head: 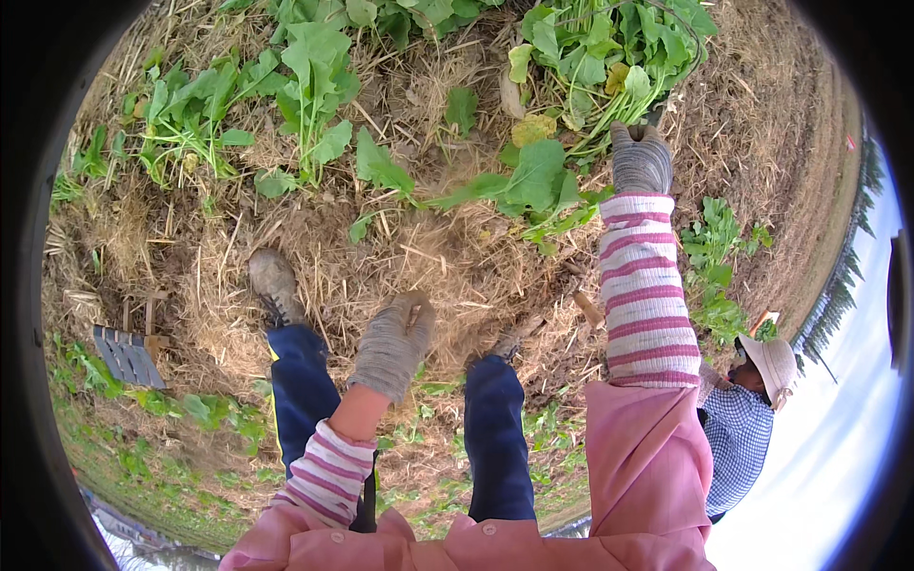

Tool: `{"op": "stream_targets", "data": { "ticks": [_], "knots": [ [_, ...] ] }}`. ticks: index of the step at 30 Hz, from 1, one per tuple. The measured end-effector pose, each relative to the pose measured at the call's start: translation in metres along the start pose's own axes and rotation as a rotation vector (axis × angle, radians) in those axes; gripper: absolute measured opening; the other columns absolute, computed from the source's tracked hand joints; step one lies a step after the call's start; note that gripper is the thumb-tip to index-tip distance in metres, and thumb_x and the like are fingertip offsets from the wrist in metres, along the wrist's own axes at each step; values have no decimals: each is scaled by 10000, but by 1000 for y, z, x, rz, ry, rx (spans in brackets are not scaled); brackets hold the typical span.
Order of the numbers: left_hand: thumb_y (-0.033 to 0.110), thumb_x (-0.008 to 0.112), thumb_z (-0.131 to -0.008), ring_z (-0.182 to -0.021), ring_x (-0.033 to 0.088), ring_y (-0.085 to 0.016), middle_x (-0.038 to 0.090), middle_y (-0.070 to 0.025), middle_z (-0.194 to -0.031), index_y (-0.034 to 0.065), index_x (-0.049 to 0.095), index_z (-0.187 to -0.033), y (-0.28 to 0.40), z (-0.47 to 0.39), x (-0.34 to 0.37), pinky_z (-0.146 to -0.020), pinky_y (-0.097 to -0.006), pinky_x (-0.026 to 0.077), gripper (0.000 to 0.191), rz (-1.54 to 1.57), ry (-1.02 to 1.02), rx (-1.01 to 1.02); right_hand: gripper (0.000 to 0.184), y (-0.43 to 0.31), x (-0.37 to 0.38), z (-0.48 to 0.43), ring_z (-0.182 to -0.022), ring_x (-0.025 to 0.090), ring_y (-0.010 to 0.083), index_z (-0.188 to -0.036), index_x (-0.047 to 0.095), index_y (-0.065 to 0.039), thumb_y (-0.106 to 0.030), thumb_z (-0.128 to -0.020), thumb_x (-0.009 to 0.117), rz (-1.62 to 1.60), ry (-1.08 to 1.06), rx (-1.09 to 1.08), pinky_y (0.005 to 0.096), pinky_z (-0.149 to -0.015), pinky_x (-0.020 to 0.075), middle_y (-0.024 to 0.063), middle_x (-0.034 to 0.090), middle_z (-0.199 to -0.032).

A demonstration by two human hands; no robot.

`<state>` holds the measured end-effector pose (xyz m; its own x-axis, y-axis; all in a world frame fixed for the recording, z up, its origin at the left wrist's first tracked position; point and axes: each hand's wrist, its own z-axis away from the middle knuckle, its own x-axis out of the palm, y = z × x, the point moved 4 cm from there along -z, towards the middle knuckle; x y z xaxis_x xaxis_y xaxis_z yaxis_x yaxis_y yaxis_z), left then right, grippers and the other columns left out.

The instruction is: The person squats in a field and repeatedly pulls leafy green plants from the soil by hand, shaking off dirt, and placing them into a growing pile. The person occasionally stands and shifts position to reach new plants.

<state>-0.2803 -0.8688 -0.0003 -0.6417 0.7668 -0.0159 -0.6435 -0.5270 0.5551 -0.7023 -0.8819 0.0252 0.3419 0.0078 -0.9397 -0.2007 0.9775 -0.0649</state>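
My right hand (640, 160), in a grey knit glove, reaches forward at the end of a straight arm. Its fingers are curled closed at the near edge of a heap of cut leafy greens (635, 71). A thin dark loop (696, 43) arches over these greens and runs down to the fingers; the grip itself is partly hidden. My left hand (393, 346), also gloved, hangs over straw between my legs with fingers bent. Nothing shows in it, but its palm faces away. Ahead of it lie loose broad green leaves (535, 175) on the straw.
Leafy plants (307, 107) grow ahead on the left. A small slatted stool (128, 353) lies to the left. A short wooden piece (589, 310) rests near my right boot (507, 346). At right, a person in a sun hat (771, 367) is close to my arm.
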Motion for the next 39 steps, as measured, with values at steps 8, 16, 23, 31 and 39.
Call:
{"op": "stream_targets", "data": {
  "ticks": [8, 16, 23, 31, 39],
  "knots": [
    [172, 617, -953, -727, 614, -197, 651, -122, -912, 70, 641, -1131, 9, -3, -13, -678, -344, 511, 207, -15, 83, 105, 675, -5, 6, -41, -1227, 581, 317, -1463, 456, -110, -410, -895, 660, 305, -318, 254, 441, -1058, 460, 183, 600, -1320],
    [169, 616, -957, -737, 604, -164, 654, -116, -906, 57, 645, -1146, 4, -9, -14, -676, -317, 508, 222, 36, 46, 30, 436, 30, 6, -4, -1003, 662, 273, -1282, 513, -26, -313, -967, 606, -694, -174, 296, 363, -731, 634, 158, 651, -1126],
    [154, 629, -950, -727, 587, -136, 660, -104, -912, 58, 646, -1147, 12, -12, -15, -667, -300, 501, 220, 102, 43, -61, 363, 35, 24, 11, -943, 641, 315, -1191, 529, -76, -395, -1052, 425, -1569, -422, 354, 539, -927, 523, 141, 639, -1062],
    [136, 610, -962, -711, 563, -110, 649, -47, -872, 35, 650, -1126, 8, -16, 4, -648, -275, 486, 197, -72, 35, 51, 209, 38, -13, 35, -843, 633, 200, -1172, 565, -61, -172, -995, 575, -1683, -538, 134, 436, -853, 544, 92, 652, -984],
    [301, 630, -973, -856, 519, -68, 562, -12, -1064, -19, 540, -1292, 13, 2, 66, -741, -207, 479, 461, 697, -370, -274, 427, 94, -32, 201, -846, 567, 128, -1416, 436, 5, -105, -1011, 511, -1003, -390, -25, 276, -768, 491, 80, 619, -1004]
  ]
}}
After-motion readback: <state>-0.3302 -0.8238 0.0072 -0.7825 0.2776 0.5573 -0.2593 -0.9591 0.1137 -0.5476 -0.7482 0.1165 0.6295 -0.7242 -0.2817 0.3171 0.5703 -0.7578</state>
